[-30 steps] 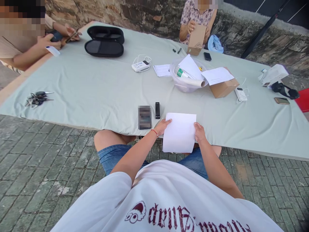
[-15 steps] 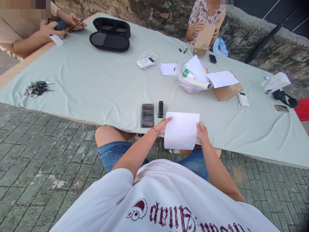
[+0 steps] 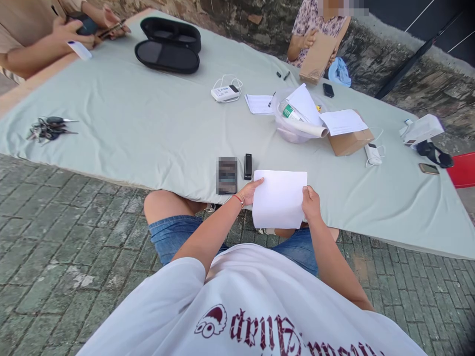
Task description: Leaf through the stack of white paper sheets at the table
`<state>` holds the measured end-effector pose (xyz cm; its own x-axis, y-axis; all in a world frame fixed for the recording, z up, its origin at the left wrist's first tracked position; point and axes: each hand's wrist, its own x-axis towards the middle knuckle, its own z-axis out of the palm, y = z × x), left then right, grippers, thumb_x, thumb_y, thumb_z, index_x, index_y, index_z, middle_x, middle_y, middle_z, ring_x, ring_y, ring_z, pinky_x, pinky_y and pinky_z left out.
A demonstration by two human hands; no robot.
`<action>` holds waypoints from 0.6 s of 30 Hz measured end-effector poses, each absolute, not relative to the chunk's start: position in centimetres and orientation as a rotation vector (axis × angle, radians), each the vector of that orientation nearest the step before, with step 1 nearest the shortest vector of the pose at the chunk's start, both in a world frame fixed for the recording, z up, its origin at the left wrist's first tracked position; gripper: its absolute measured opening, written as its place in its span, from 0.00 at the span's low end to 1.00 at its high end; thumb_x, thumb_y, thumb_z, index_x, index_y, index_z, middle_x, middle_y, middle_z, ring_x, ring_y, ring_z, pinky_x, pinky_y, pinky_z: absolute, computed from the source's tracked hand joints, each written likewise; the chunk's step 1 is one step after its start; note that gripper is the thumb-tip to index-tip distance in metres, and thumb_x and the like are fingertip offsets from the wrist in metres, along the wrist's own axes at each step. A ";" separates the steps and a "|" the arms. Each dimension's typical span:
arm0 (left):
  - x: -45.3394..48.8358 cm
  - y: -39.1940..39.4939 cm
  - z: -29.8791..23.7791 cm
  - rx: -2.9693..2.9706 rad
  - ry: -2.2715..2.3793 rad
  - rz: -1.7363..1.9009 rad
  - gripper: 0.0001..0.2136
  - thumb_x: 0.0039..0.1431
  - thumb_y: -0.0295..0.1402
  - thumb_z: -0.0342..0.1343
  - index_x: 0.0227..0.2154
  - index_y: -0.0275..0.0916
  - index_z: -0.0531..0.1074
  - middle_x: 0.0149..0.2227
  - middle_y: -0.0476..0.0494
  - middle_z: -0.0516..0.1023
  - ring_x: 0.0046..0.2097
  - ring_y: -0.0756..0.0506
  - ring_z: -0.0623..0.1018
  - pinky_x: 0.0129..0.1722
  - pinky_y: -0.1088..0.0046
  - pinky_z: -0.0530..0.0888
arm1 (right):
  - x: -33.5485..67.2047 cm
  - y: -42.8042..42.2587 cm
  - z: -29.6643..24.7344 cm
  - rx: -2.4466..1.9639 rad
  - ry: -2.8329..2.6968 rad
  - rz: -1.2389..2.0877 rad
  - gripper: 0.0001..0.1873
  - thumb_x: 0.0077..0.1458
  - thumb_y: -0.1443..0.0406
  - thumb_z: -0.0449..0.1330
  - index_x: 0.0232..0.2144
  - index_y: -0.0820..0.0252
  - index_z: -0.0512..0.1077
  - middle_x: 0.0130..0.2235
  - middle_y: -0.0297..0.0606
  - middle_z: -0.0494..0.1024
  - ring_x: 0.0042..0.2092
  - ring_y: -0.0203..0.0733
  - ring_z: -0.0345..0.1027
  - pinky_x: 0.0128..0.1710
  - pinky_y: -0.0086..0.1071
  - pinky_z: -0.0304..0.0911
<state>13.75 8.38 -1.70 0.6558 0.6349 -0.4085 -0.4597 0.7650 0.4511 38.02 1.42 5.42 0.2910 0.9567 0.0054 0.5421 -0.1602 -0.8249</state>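
White paper [image 3: 280, 200], blank on the side I see, is held at the table's near edge, over my lap. My left hand [image 3: 252, 192] grips its left edge, thumb on top and fingers underneath. On the opposite edge, my right hand [image 3: 310, 201] pinches the sheet with the thumb on top. Whether it is one sheet or a thin stack, I cannot tell. Just beyond my left hand lie a narrow black stapler [image 3: 248, 166] and a dark phone-like slab [image 3: 227, 176] with a blurred-out face.
On the cloth-covered table [image 3: 148, 133] stand a plastic basin [image 3: 285, 129] with papers and a bottle, a cardboard box [image 3: 351, 142], an open black case [image 3: 166, 55], keys [image 3: 51, 128] and a white power bank [image 3: 225, 93]. Two people sit across, one holding a brown box [image 3: 318, 58].
My hands and the paper stay almost in place. My view has shifted slightly. The person across has tilted the brown box further.
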 end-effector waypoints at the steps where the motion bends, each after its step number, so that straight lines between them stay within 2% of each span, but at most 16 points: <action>1: 13.8 8.4 -1.9 0.313 0.578 0.630 0.23 0.56 0.45 0.62 0.49 0.32 0.75 0.44 0.30 0.81 0.47 0.36 0.81 0.51 0.56 0.74 | 38.1 1.4 5.6 -1.814 -1.362 0.718 0.23 0.63 0.44 0.47 0.27 0.53 0.62 0.25 0.32 0.65 0.29 0.41 0.58 0.32 0.35 0.58; 5: 13.8 8.7 -2.5 0.297 0.540 0.626 0.21 0.56 0.42 0.63 0.47 0.31 0.75 0.44 0.30 0.81 0.46 0.36 0.81 0.50 0.57 0.75 | 38.6 1.4 6.3 -1.771 -1.398 0.819 0.22 0.62 0.44 0.49 0.30 0.52 0.65 0.28 0.34 0.68 0.31 0.43 0.61 0.35 0.36 0.61; 9: 13.7 8.8 -2.7 0.267 0.555 0.609 0.20 0.56 0.42 0.62 0.46 0.32 0.76 0.43 0.31 0.82 0.46 0.36 0.81 0.50 0.58 0.75 | 38.5 1.5 6.2 -1.774 -1.385 0.809 0.22 0.61 0.43 0.49 0.29 0.53 0.64 0.27 0.33 0.67 0.31 0.43 0.60 0.35 0.36 0.60; 14: 13.6 8.7 -2.4 0.266 0.573 0.638 0.25 0.58 0.50 0.58 0.48 0.33 0.75 0.43 0.31 0.82 0.48 0.35 0.80 0.52 0.56 0.74 | 38.2 1.5 5.5 -1.810 -1.351 0.782 0.23 0.61 0.44 0.48 0.27 0.53 0.62 0.26 0.32 0.65 0.29 0.42 0.58 0.33 0.35 0.59; 18: 13.6 8.7 -2.3 0.302 0.572 0.642 0.27 0.57 0.52 0.57 0.49 0.33 0.75 0.42 0.31 0.82 0.48 0.34 0.80 0.52 0.55 0.73 | 38.5 1.5 5.4 -1.845 -1.371 0.766 0.21 0.63 0.45 0.47 0.30 0.53 0.66 0.27 0.34 0.69 0.31 0.43 0.63 0.35 0.36 0.62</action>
<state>13.63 8.70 -2.29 0.6552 0.6373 -0.4057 -0.4762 0.7653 0.4330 38.46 1.50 5.36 0.2637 0.9634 -0.0491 0.5469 -0.1913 -0.8150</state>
